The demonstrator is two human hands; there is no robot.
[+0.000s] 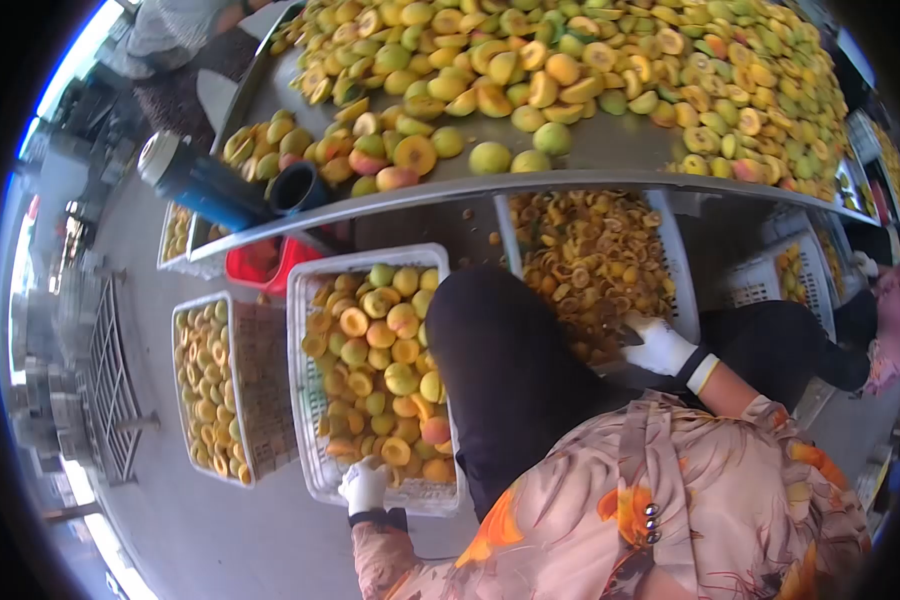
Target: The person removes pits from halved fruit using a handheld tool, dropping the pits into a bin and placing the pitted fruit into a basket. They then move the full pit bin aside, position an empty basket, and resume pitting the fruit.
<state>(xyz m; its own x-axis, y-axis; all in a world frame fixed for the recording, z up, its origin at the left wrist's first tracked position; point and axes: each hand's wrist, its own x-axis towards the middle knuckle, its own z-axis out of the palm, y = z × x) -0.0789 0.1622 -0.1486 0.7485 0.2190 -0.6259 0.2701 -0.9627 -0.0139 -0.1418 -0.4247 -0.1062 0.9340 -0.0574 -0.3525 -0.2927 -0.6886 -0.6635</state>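
My left hand [364,486], in a white glove, is at the near left corner of a white plastic basket [305,440], its fingers curled over the rim. Whole and halved yellow-green, peach-like fruits [380,335] fill that basket. My right hand [660,346], also gloved in white, hangs over the near right side of a crate [683,270] of brownish-orange fruit scraps [595,260]. Its thumb and fingers look spread, with no held object visible. My knee stands between the two containers and hides part of each.
A metal table [610,140] holds a big heap of cut fruit [570,75]. On its left edge are a blue thermos [205,180] and a dark cup [298,188]. A red bucket [300,260] and another fruit basket [232,400] stand left. People sit at both sides.
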